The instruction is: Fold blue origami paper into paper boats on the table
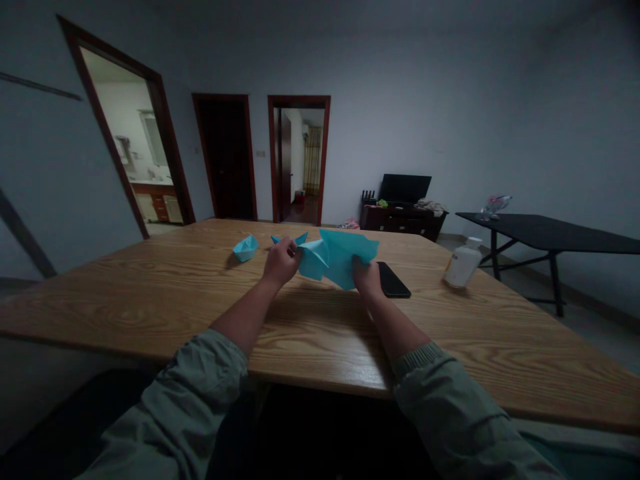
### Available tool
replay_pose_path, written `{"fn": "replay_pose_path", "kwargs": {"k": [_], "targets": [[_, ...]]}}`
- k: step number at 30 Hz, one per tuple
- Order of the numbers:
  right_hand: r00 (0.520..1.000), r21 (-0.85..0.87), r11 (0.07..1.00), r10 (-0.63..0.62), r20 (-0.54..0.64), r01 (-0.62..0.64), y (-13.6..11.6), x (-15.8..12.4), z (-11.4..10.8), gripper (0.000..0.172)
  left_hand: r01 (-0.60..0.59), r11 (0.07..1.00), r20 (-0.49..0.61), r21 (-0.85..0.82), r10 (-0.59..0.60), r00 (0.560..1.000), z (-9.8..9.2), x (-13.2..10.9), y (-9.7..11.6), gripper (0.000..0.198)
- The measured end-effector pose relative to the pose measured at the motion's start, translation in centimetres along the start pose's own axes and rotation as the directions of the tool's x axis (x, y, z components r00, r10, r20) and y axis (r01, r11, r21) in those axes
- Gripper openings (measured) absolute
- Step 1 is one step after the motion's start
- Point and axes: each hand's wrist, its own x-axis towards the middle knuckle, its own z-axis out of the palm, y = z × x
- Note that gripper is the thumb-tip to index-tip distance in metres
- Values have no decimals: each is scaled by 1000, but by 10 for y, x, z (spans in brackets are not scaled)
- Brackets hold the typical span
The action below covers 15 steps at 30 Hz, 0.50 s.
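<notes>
Blue origami paper [340, 257], partly folded, gripped in both L hand [283, 261] & R hand [367, 277], just above wood surface [150, 300]. Folded paper boat [245, 248] nr L hand; black phone [393, 280] just beside R hand; white bottle [463, 263] further R. Black table [545, 230] beyond surface; open doorway [299, 160] in far wall.

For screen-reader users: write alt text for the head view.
A person's left hand and right hand hold folded blue origami paper above a wooden table. A paper boat sits to the left; a black smartphone and white plastic bottle sit to the right.
</notes>
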Motion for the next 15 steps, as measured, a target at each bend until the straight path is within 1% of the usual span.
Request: {"fn": "replay_pose_path", "kwargs": {"k": [4, 7, 11, 13, 15], "targets": [[997, -42, 998, 40, -63, -42, 1, 4, -2, 38, 42, 996, -22, -74, -43, 999, -3, 4, -8, 19], [996, -48, 997, 60, -66, -63, 2, 6, -5, 42, 91, 982, -46, -166, -100, 994, -8, 10, -20, 16], [996, -36, 997, 71, -55, -73, 1, 7, -9, 48, 175, 948, -80, -266, -203, 976, -13, 18, -40, 19], [996, -13, 997, 74, -45, -75, 1, 7, -10, 49, 220, 917, -60, -333, -253, 966, -15, 21, -49, 20], [997, 9, 997, 72, -31, -72, 3, 7, -10, 50, 277, 870, 1, -408, -304, 953, -17, 22, -56, 25]]}}
